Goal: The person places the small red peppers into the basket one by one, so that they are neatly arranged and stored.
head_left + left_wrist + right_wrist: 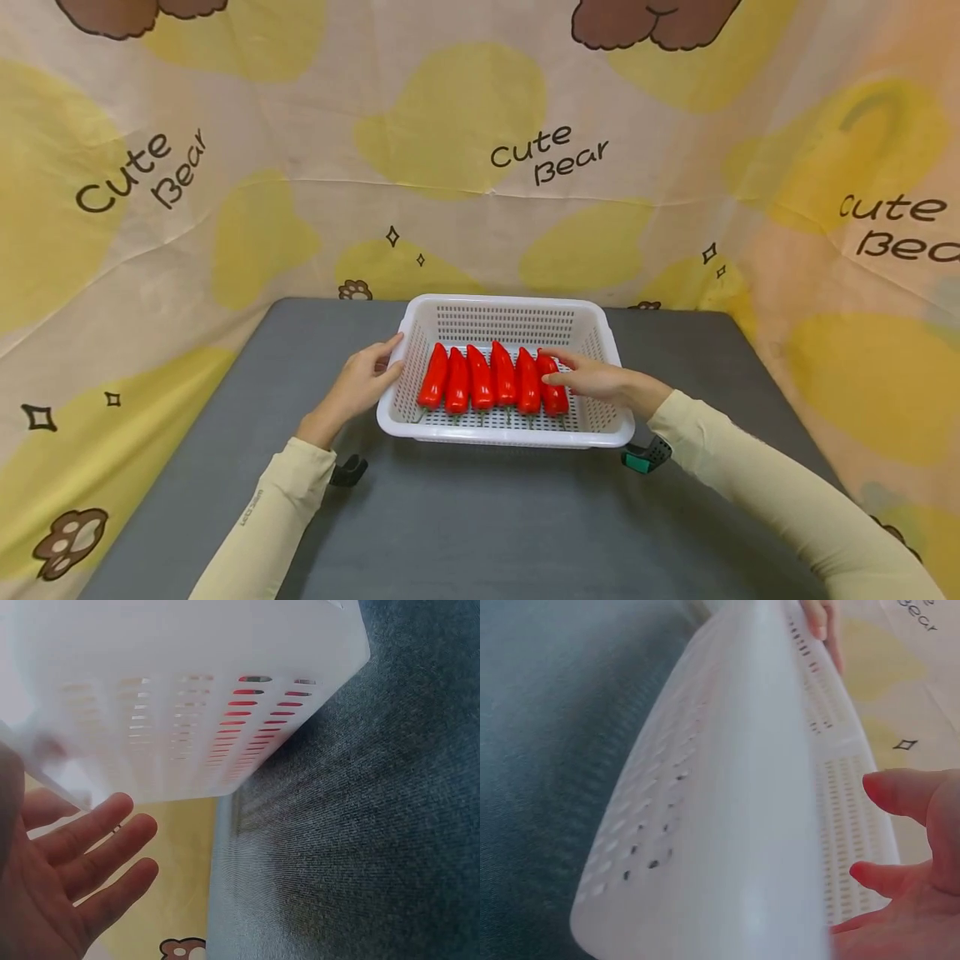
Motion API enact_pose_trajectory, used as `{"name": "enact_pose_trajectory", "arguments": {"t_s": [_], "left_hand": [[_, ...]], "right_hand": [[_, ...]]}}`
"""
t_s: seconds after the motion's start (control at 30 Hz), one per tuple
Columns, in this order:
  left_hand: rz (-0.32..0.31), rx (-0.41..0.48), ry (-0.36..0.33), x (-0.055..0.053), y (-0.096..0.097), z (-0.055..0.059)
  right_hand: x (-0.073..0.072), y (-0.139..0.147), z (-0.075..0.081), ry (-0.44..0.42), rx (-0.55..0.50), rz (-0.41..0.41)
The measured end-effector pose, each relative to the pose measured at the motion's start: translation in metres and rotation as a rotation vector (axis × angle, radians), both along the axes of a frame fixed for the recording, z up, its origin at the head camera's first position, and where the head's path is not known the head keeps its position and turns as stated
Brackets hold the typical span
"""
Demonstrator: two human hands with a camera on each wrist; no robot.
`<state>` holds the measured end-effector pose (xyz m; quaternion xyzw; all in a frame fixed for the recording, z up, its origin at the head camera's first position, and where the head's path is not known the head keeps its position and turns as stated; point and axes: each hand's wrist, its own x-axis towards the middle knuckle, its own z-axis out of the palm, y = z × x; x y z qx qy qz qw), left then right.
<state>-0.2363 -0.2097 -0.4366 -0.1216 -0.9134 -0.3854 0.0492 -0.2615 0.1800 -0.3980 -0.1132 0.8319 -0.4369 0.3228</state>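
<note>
A white perforated plastic basket (517, 438) stands on the dark grey table. Inside it several long red peppers (480, 383) lie side by side in a row, green stems toward the near side. My left hand (358, 383) touches the basket's left rim, its thumb and index finger spread apart; in the left wrist view the other fingers extend loosely outside the wall. Over the right rim reaches my right hand (600, 379), thumb and fingers spread around the rightmost pepper (556, 402), partly covering it. Whether the fingertips touch that pepper, I cannot tell.
The grey tabletop (480, 517) extends around the basket. Patterned cloth (450, 233) hangs behind the table and along both sides. The basket's back rim (510, 300) stands close to the rear cloth. Dark straps with devices (647, 457) sit beneath the wrists.
</note>
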Motion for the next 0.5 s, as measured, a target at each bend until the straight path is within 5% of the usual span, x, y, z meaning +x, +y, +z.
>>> {"name": "enact_pose_trajectory", "arguments": {"t_s": [0.5], "left_hand": [[-0.011,0.001,-0.006,0.0016,-0.0009,0.0023]], "right_hand": [[-0.0008,0.0071,0.0096,-0.049,-0.118,-0.026]]}}
